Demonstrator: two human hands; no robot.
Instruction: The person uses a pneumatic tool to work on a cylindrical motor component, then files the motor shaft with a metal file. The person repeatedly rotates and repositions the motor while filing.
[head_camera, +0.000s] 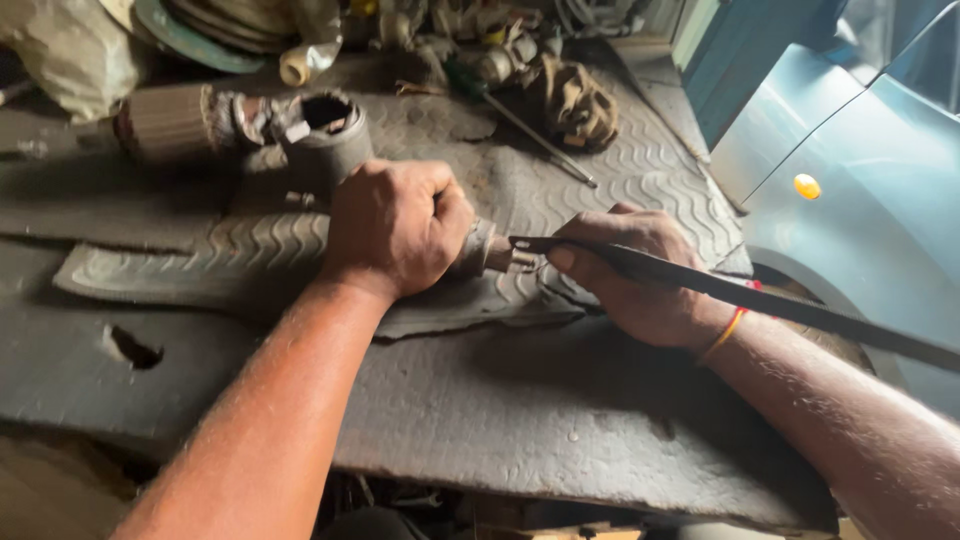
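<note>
1. Head view is showing us bent over a worn table (560, 420), working on a greasy metal shaft (488, 250) that is lying across a ribbed rubber mat (640, 170).
2. Our left hand (395, 225) is wrapping its fingers closed around the thick body of the shaft, pinning it down on the mat so that only the narrow tip is sticking out to the right.
3. Our right hand (635, 280) is closing its fingers around a long flat dark blade (760, 298), thumb lying along the top; the blade's far end is touching the tip of the shaft, while its other end is running off past our wrist toward the lower right.
4. We are judging this to be the scraping or cutting step at the shaft's tip; we cannot tell whether the blade has teeth.
5. The next move, as we are reading it, is calling for a steady hold from the left hand so the shaft is not rolling, and short controlled strokes from the right, keeping the edge away from the left thumb just beside it.
6. Behind the shaft a round metal housing (325, 140) is lying on its side near a wound motor core (170, 120), a screwdriver (530, 135) is resting on the mat, and part of a pale blue car (860, 190) is showing at the right.
</note>
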